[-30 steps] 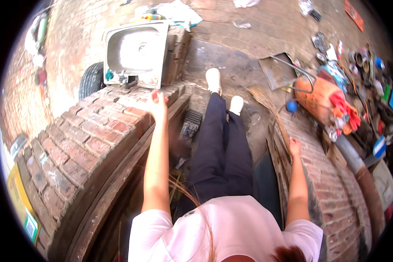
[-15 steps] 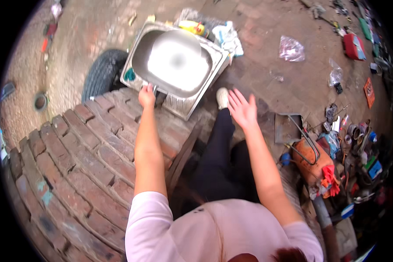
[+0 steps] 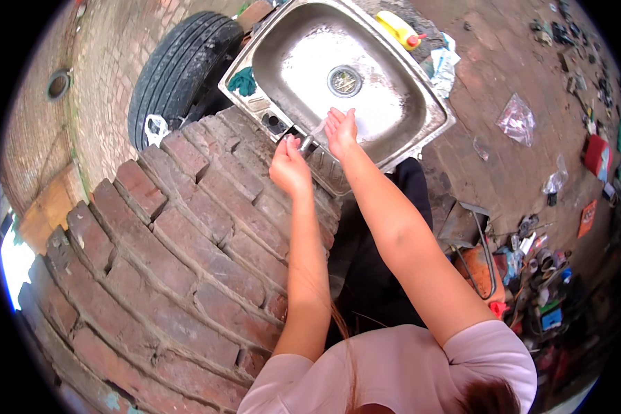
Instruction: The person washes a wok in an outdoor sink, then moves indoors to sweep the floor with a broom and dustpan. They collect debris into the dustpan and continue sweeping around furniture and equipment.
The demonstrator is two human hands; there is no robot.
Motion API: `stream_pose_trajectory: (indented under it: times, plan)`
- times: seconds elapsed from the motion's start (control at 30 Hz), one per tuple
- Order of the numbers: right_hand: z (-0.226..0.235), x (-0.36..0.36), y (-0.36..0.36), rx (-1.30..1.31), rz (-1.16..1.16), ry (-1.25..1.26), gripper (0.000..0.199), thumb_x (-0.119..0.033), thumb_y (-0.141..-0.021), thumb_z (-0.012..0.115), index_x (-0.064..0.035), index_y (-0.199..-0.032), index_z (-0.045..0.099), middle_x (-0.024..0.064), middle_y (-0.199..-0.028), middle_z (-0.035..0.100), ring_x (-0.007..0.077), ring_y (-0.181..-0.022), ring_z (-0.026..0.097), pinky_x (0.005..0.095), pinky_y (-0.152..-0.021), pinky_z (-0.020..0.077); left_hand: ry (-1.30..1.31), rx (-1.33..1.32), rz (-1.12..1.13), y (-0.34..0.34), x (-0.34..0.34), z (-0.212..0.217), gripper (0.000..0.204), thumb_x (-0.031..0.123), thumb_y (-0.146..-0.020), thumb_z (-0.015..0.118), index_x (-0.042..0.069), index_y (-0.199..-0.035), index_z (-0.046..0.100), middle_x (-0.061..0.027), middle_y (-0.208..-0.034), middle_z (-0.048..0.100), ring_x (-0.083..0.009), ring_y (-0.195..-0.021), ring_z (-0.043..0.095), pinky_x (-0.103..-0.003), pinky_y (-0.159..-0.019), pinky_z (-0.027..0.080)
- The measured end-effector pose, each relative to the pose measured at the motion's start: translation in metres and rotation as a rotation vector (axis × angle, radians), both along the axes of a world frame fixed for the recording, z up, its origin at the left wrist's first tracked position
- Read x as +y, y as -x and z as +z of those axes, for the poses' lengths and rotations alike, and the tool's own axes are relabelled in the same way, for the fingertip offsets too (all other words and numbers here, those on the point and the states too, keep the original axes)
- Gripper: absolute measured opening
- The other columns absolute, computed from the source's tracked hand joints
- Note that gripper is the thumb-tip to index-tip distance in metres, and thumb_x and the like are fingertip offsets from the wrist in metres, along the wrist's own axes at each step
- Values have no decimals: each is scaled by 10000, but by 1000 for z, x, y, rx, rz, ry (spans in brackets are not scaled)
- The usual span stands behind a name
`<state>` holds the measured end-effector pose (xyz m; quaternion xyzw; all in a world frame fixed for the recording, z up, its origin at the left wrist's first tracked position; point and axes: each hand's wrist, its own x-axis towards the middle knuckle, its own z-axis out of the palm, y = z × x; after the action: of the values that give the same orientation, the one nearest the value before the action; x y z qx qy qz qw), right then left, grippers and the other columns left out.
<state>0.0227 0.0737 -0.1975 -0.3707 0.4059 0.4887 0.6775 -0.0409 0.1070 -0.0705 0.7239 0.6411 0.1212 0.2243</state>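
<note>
A steel sink [image 3: 403,114] with a round drain [image 3: 343,81] sits on the ground past a curved brick wall [image 3: 172,241]. My left hand [image 3: 290,167] is closed around the small tap [image 3: 305,143] at the sink's near rim. A thin stream of water runs from the tap toward my right hand [image 3: 341,127]. That hand is held over the basin with its fingers spread and holds nothing. A green cloth [image 3: 241,81] lies on the sink's left corner.
A yellow bottle [image 3: 397,27] and crumpled wrappers lie behind the sink. A black tyre [image 3: 179,65] leans at its left. Plastic bags [image 3: 516,119] and a heap of tools and parts [image 3: 531,265] litter the brick paving on the right.
The view has swung closer over the sink. My left hand went from the brick top to the tap. My right hand rose from the right-hand bricks to over the basin.
</note>
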Motion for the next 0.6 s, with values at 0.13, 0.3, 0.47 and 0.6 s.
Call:
stream_pose_trajectory:
  times: [0.13, 0.3, 0.47, 0.6]
  plan:
    - [-17, 44, 8, 32, -36, -7, 682, -516, -950, 162, 17, -1307, 394, 153, -1374, 393, 232, -1291, 346, 351, -1084, 221, 69, -42, 88, -7, 0, -1, 251, 216, -885, 566, -3, -935, 676, -102, -819, 692, -189, -731, 662, -302, -648, 499]
    - [-40, 60, 28, -124, 160, 27, 417, -297, -971, 362, 23, -1192, 512, 150, -1182, 570, 228, -1032, 588, 298, -868, 464, -27, -500, 254, 8, -27, -6, 294, 76, -913, 480, -48, -1177, 518, -158, -1144, 572, -198, -1019, 574, -314, -850, 463]
    - [-53, 41, 43, -658, 549, 157, 277, -150, -927, 452, 50, -933, 643, 119, -875, 671, 226, -753, 659, 323, -716, 528, 224, -694, 637, 6, -87, -4, 302, 66, -929, 431, -38, -1211, 459, -157, -1236, 478, -226, -1128, 489, -320, -931, 417]
    - [-16, 34, 10, -152, 211, -174, 331, -194, -943, 445, 94, -1049, 569, 191, -1014, 622, 245, -943, 618, 315, -826, 503, 855, -1155, 1065, 14, -68, -67, 388, 250, -956, 398, 13, -1260, 439, -123, -1285, 453, -237, -1153, 469, -354, -959, 391]
